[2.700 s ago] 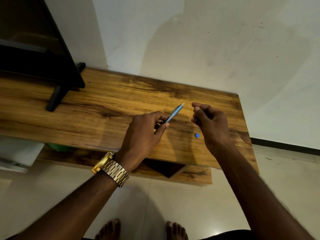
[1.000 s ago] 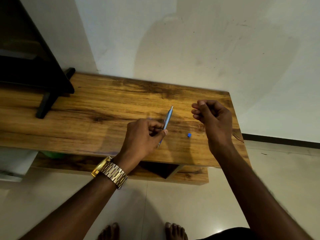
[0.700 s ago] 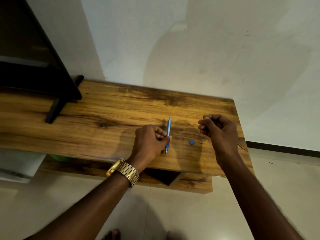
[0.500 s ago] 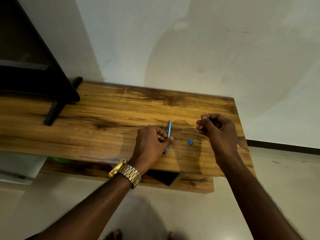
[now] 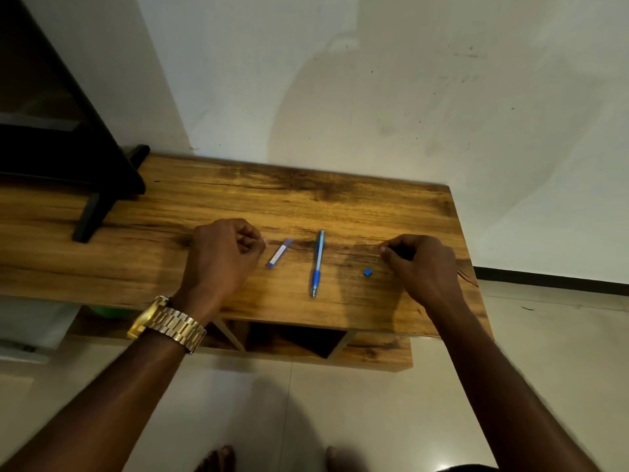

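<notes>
We count three loose pieces on the wood-grain surface (image 5: 340, 199), toward its right end: one slim blue plastic pen (image 5: 317, 264) with its tip at the front edge, one short pale tube (image 5: 279, 257) left of it, and one tiny blue cube-shaped cap (image 5: 366, 272) to its right. The left hand (image 5: 221, 257) is a curled fist beside the tube, holding nothing we can see; the right hand (image 5: 420, 264) curls near the cap (thumb meets forefinger, and we cannot tell what it holds, if anything)

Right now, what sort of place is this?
Likely a living room at home: a low wooden TV stand against a plain wall, a black television, and bare feet on a tiled floor.
</notes>
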The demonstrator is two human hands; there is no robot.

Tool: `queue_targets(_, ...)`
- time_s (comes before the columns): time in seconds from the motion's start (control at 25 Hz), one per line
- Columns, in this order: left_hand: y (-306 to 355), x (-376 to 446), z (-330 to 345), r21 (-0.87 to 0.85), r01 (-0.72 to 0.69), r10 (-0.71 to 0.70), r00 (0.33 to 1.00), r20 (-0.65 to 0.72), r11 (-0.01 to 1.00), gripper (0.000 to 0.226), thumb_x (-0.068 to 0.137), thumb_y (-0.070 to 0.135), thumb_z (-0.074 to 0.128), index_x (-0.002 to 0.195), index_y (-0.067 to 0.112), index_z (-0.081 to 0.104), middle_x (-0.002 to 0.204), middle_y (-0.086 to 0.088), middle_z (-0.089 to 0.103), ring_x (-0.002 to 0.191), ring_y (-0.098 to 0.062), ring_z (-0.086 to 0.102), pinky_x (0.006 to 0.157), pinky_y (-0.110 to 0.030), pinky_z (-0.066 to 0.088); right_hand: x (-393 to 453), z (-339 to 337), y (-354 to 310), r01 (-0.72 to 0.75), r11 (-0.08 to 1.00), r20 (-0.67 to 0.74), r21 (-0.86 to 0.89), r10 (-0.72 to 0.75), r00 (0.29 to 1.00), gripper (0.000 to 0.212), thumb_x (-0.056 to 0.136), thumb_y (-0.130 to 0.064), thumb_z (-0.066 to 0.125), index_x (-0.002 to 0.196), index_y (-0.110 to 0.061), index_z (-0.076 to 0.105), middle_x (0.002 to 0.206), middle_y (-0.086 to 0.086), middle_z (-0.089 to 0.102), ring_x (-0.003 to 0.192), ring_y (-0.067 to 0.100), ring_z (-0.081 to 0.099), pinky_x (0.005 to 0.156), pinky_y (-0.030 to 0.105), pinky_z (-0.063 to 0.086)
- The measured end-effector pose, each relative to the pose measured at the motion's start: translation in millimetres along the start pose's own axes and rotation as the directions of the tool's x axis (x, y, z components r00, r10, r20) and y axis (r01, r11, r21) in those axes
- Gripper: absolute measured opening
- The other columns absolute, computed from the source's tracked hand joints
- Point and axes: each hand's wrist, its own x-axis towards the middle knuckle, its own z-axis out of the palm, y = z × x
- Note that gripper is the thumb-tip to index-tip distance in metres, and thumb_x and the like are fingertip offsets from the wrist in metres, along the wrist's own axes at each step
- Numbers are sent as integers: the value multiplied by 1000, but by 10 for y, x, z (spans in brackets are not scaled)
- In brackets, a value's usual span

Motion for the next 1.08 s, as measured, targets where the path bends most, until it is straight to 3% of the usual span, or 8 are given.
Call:
queue_targets(0.12, -177, -51, 69, 37, 9, -13, 994, 110, 999, 25, 89, 40, 87, 106, 22, 84, 93, 9, 80, 84, -3, 72, 76, -28, 60, 4, 76, -25, 14, 986, 71, -169, -2, 997, 19, 98, -27, 78, 115, -21, 83, 93, -11, 71, 78, -8, 59, 62, 8, 40)
queue_targets(0.24, -173, -112, 105, 48, 2, -8, 991, 135, 999, 31, 86, 47, 89, 109, 27, 83, 99, 10, 79, 86, -4, 71, 73, -29, 59, 16, 168, -55, 42, 967, 133, -252, -8, 991, 19, 95, -26, 81, 114, -22, 83, 93, -11, 70, 76, -9, 56, 54, 4, 41)
queue_targets(0.44, -54, -173, 116, 183, -42, 27, 996, 87, 982, 34, 91, 53, 81, 117, 32, 82, 111, 12, 80, 103, -14, 75, 80, -35, 61, -5, 256, -82, 57, 960, 114, -274, -26, 993, 14, 92, -22, 85, 105, -22, 84, 95, -8, 76, 78, -4, 62, 60, 9, 41)
queue_targets(0.6, -45, -147, 140, 295, -57, 40, 997, 65, 954, 16, 97, 47, 74, 109, 38, 80, 107, 12, 77, 103, -16, 72, 79, -37, 58, -46, 250, -139, 118, 937, 196, -329, -55, 979, 7, 94, -21, 82, 99, -25, 80, 90, -11, 69, 81, 0, 62, 64, 14, 43)
queue_targets(0.8, -82, -151, 185, 225, -45, 26, 996, 89, 973, 12, 95, 41, 79, 106, 35, 78, 106, 14, 75, 101, -12, 71, 79, -37, 61, -125, 399, -220, 221, 902, 322, -370, -99, 941, 11, 98, -19, 75, 96, -27, 68, 92, -10, 64, 84, 5, 61, 66, 15, 41)
queue_targets(0.88, -108, -143, 201, 121, -9, -6, 993, 118, 993, 11, 94, 38, 81, 104, 35, 77, 104, 14, 75, 96, -9, 71, 78, -35, 62, -135, 420, -206, 284, 881, 347, -379, -149, 926, 14, 97, -19, 76, 96, -28, 65, 93, -10, 63, 83, 5, 60, 66, 14, 40)
queue_targets(1.0, -71, -94, 169, -105, 18, -1, 988, 156, 994, 12, 94, 32, 83, 105, 32, 78, 98, 16, 76, 89, -1, 71, 72, -20, 59, -125, 339, -239, 229, 956, 193, -185, -193, 962, 9, 95, -17, 81, 100, -22, 74, 94, -9, 73, 86, 8, 71, 74, 17, 55)
queue_targets(1.08, 18, -83, 144, -210, -20, 51, 988, 145, 977, 12, 93, 30, 84, 104, 30, 79, 95, 16, 77, 86, 3, 71, 66, -7, 53, -98, 269, -280, 82, 988, 31, 134, -87, 996, 11, 94, -16, 82, 105, -17, 78, 93, -3, 80, 85, 9, 78, 78, 20, 63)
